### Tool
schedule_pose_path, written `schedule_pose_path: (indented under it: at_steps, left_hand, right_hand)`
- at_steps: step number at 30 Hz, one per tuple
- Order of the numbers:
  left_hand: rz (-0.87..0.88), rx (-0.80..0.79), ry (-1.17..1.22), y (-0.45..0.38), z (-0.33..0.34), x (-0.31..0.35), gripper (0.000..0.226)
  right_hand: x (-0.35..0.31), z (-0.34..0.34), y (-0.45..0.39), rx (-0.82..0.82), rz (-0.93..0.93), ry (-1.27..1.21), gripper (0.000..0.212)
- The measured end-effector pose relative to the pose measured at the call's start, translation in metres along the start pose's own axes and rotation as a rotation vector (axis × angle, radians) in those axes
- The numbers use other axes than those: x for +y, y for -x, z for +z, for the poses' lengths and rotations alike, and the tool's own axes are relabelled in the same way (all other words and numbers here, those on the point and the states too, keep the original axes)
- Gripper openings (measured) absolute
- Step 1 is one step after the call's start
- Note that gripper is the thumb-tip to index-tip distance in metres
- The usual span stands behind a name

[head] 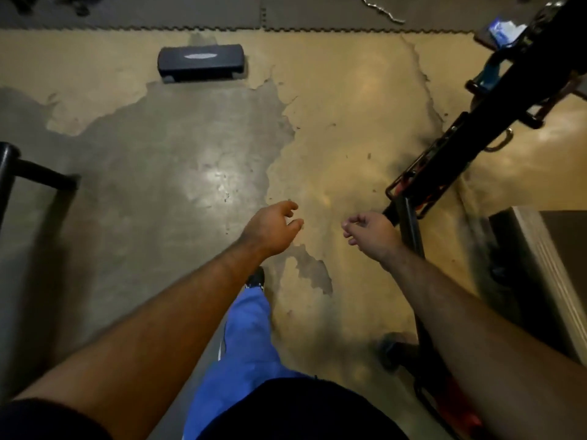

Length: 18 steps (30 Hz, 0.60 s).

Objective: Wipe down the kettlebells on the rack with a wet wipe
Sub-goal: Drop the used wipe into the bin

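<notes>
Both my arms reach forward over the worn concrete floor. My left hand point(273, 228) hangs with loosely curled fingers and holds nothing. My right hand point(370, 233) is also loosely curled and empty, just left of the black rack point(495, 122) that runs diagonally up the right side. Kettlebell handles poke out along the rack, among them a teal one point(486, 76) and a red one point(403, 185). A blue-and-white wet wipe packet point(505, 30) lies at the rack's far end. No wipe is in either hand.
A black aerobic step point(201, 61) lies on the floor ahead. A black metal frame point(31, 173) stands at the left edge. A grey box point(546, 268) sits at the right. Dark foam mats point(190, 14) border the far floor. My blue-trousered leg point(251, 338) steps forward.
</notes>
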<state>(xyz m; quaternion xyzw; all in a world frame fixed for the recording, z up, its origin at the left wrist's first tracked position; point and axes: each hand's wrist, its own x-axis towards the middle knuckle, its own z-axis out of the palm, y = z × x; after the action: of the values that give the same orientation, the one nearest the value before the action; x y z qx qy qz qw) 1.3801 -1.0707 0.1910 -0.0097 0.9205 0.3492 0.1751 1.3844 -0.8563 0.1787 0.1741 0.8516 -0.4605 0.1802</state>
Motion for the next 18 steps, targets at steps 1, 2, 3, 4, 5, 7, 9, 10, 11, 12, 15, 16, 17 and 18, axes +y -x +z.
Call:
schedule_pose_path:
  at_steps: [1,2,3,4,5,7,9,10,11,12,15,16,17,18]
  left_hand:
    - [0.006,-0.012,-0.003,-0.029,-0.009,-0.005,0.049]
    - [0.008,-0.028,0.001,-0.059,-0.020,-0.009,0.049]
    - [0.007,-0.048,0.006,-0.089,-0.033,-0.011,0.051]
    - [0.005,-0.066,0.010,-0.118,-0.047,-0.010,0.052]
    - [0.011,-0.083,0.005,-0.147,-0.062,-0.008,0.053]
    - [0.051,-0.129,-0.036,-0.205,-0.093,0.003,0.054]
    - [0.093,-0.155,-0.062,-0.261,-0.119,0.021,0.050]
    - [0.113,-0.157,-0.070,-0.288,-0.130,0.031,0.048]
    - [0.137,-0.155,-0.078,-0.315,-0.138,0.042,0.046]
    - [0.161,-0.159,-0.083,-0.340,-0.144,0.053,0.045]
    - [0.225,-0.207,-0.117,-0.416,-0.149,0.083,0.046]
    - [0.239,-0.229,-0.142,-0.442,-0.147,0.091,0.048]
    - [0.249,-0.253,-0.169,-0.470,-0.144,0.100,0.050]
    - [0.255,-0.278,-0.193,-0.498,-0.141,0.109,0.051]
  right_hand:
    - [-0.013,0.004,-0.025,0.003,0.002,0.005,0.008]
    - [-0.025,0.008,-0.050,0.014,0.013,0.008,0.008]
    - [-0.038,0.011,-0.074,0.029,0.033,0.013,0.009]
    - [-0.053,0.011,-0.097,0.039,0.051,0.028,0.009]
    - [-0.067,0.012,-0.119,0.038,0.063,0.051,0.011]
    - [-0.097,0.007,-0.161,0.048,0.090,0.074,0.013]
    - [-0.122,-0.006,-0.202,0.089,0.103,0.056,0.015]
    - [-0.134,-0.014,-0.221,0.113,0.104,0.048,0.015]
    - [-0.144,-0.021,-0.241,0.136,0.107,0.044,0.016]
    - [-0.152,-0.029,-0.262,0.154,0.115,0.037,0.017]
    - [-0.165,-0.048,-0.328,0.200,0.174,0.007,0.018]
    - [-0.166,-0.055,-0.352,0.208,0.196,-0.002,0.018]
    - [-0.168,-0.062,-0.376,0.216,0.210,-0.004,0.016]
    - [-0.169,-0.071,-0.402,0.221,0.213,-0.001,0.015]
